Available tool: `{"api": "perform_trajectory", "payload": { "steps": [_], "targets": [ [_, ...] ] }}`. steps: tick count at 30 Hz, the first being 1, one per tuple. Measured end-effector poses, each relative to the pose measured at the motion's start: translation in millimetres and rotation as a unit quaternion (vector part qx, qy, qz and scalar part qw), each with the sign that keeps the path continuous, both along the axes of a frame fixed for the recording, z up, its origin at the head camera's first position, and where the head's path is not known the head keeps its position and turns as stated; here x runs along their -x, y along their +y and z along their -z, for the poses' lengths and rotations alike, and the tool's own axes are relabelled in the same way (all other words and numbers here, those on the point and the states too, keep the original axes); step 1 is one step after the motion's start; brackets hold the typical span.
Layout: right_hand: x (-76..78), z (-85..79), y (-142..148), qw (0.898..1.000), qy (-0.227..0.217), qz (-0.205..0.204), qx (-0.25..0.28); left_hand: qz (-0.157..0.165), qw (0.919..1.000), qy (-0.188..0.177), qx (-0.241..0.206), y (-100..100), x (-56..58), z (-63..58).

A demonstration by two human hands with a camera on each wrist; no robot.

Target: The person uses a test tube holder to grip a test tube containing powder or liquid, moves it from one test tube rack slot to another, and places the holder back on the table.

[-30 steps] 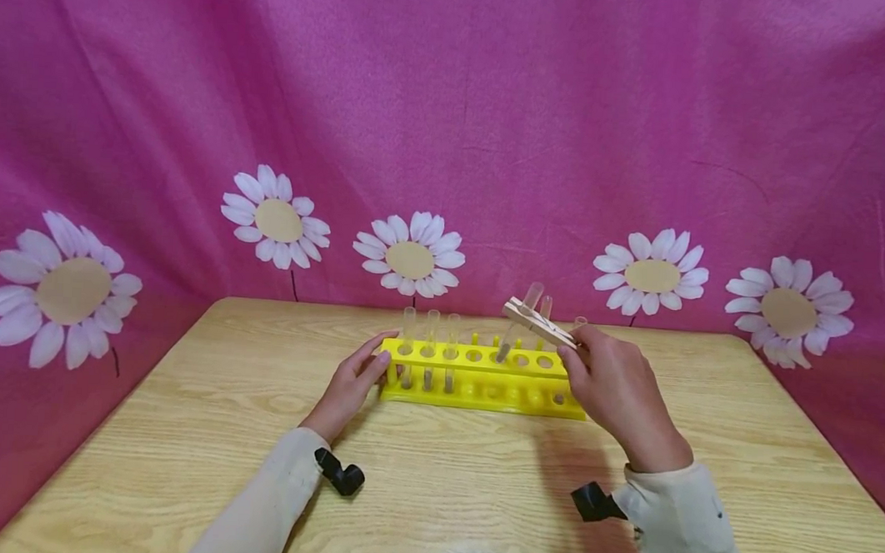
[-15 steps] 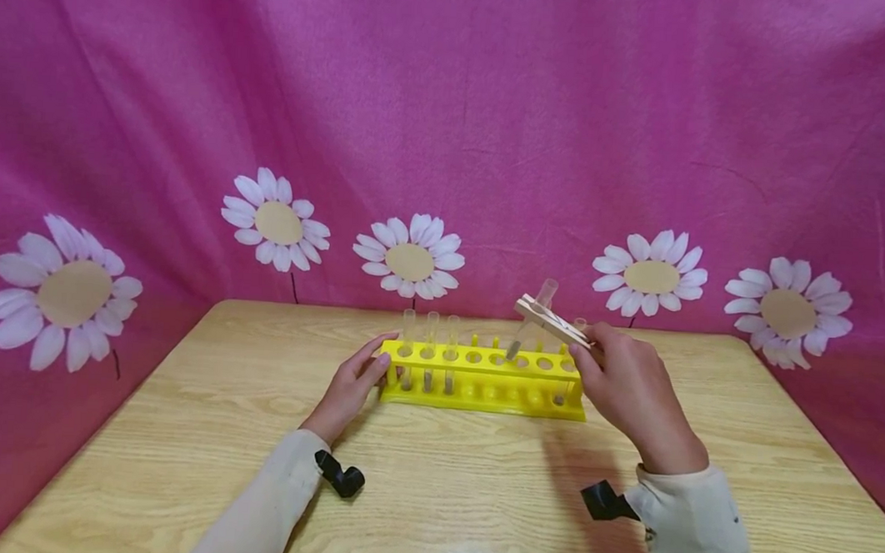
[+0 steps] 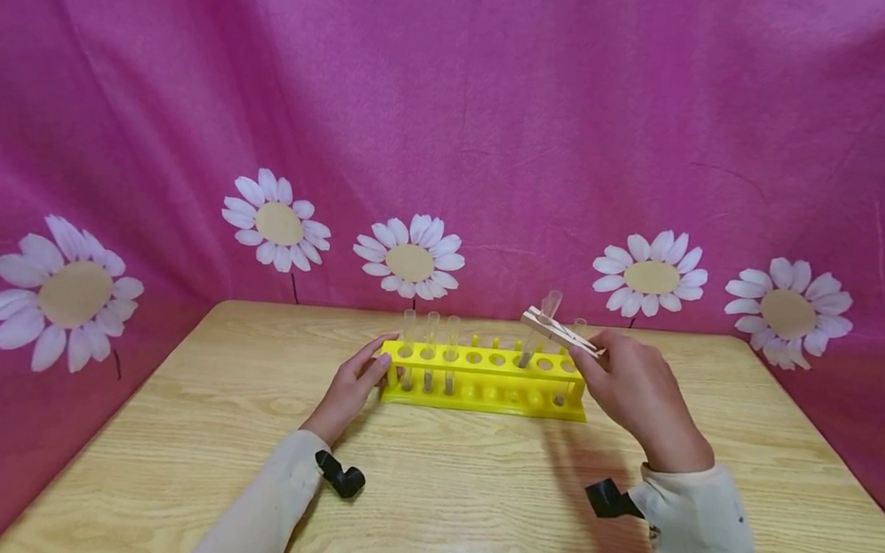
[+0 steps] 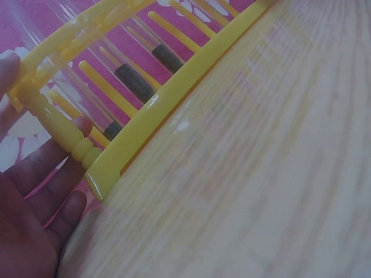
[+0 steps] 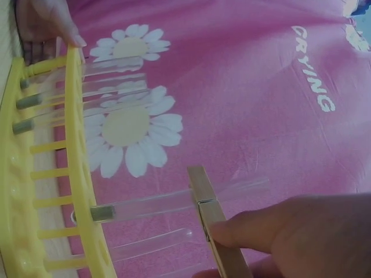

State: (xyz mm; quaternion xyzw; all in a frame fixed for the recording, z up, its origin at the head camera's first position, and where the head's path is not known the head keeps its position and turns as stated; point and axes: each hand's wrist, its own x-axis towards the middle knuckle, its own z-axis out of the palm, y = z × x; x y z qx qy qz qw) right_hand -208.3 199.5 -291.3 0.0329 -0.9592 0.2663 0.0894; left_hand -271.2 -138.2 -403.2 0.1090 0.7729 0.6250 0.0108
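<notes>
A yellow test tube rack (image 3: 482, 406) stands on the table. At its left end my left hand (image 3: 346, 391) grips it, thumb at the top rail and fingers behind the end post. My right hand (image 3: 645, 397) pinches a wooden clothespin-like clamp (image 3: 560, 330), whose far end is closed on a clear test tube (image 5: 153, 207). This tube leans, with dark grey matter at its bottom, which sits right at a hole of the top rail, right of the middle. Upright at the rack's left are three tubes (image 3: 431, 334) with dark matter low inside.
Another tube (image 3: 579, 324) stands at the rack's right end, partly behind my right hand. A pink cloth (image 3: 494, 146) with white daisies hangs behind the wooden table (image 3: 432, 476). A black wrist camera (image 3: 611, 498) sits at my right sleeve.
My right hand has moved rightward along the rack with the clamped tube, then lowered it until its bottom meets a hole farther right. My left hand has stayed in place.
</notes>
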Motion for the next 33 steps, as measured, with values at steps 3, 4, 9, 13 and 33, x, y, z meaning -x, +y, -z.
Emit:
{"api": "perform_trajectory", "payload": {
  "steps": [3, 4, 9, 13, 33],
  "targets": [
    [1.3, 1.4, -0.1, 1.0, -0.008, -0.007, -0.01, 0.002, 1.0, 0.002, -0.002, -0.2, 0.5, -0.2],
    [1.8, 2.2, -0.2, 1.0, -0.011, -0.009, -0.013, 0.002, 1.0, 0.003, -0.001, -0.2, 0.7, 0.2],
    [4.4, 8.3, -1.4, 0.999, -0.034, -0.017, -0.026, 0.005, 1.0, -0.003, -0.002, -1.3, 1.2, 2.0],
    [6.2, 11.9, -3.8, 0.998, -0.051, -0.017, -0.036, 0.006, 1.0, -0.005, -0.002, -1.4, 1.6, 1.6],
    [13.3, 27.0, -15.1, 0.993, -0.075, 0.0, -0.091, 0.008, 1.0, 0.002, -0.003, -2.3, 1.4, 1.3]
  ]
}}
